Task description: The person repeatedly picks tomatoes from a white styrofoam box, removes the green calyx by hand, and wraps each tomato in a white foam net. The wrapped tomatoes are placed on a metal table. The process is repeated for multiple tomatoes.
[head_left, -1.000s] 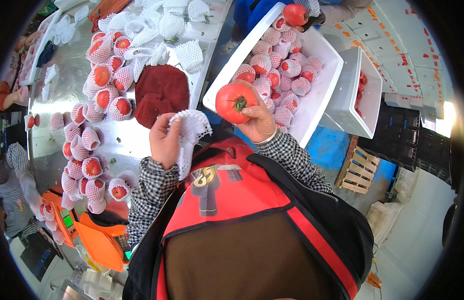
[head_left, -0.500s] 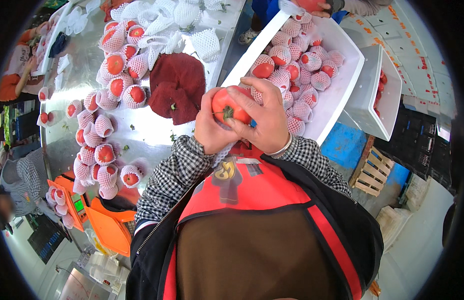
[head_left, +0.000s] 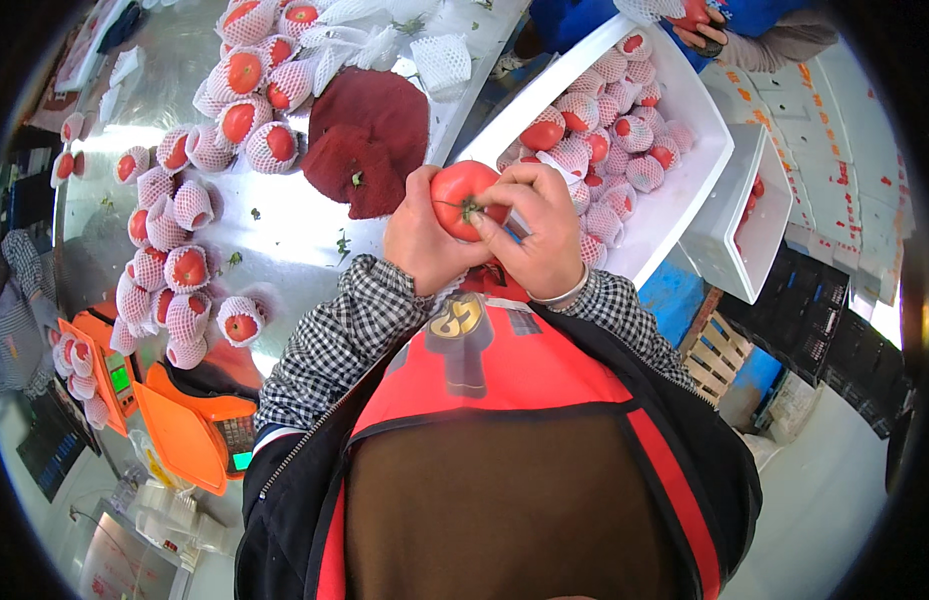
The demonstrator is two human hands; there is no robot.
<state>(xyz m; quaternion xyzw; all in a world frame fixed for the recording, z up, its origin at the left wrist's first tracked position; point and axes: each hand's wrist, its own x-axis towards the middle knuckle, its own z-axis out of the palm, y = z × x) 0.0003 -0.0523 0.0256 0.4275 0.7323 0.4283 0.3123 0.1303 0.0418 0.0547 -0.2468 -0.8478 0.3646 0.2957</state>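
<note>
My left hand point(head_left: 416, 250) is wrapped round a large red tomato point(head_left: 457, 188) in front of my chest, its stem side facing up. The thumb and fingertips of my right hand point(head_left: 542, 228) pinch the green stem point(head_left: 471, 207) at the middle of the tomato. Just beyond my left hand, a dark red cloth point(head_left: 379, 115) lies crumpled on the metal table point(head_left: 284, 225), with a bit of green stem on it. To the right of my hands, a white foam box point(head_left: 684, 210) holds many tomatoes in pinkish-white foam nets.
Net-wrapped tomatoes point(head_left: 189, 268) stand in groups on the table's left side, near loose white foam nets point(head_left: 439, 62). Orange scales point(head_left: 189, 430) are at the lower left. Another person's hand point(head_left: 702, 28) holds a tomato above the box's far end. A second white box point(head_left: 759, 235) stands farther right.
My right fingers have gone from spreading over the tomato to pinching its stem. The tomato has turned slightly in my left hand. The other person's hand at the top has shifted right.
</note>
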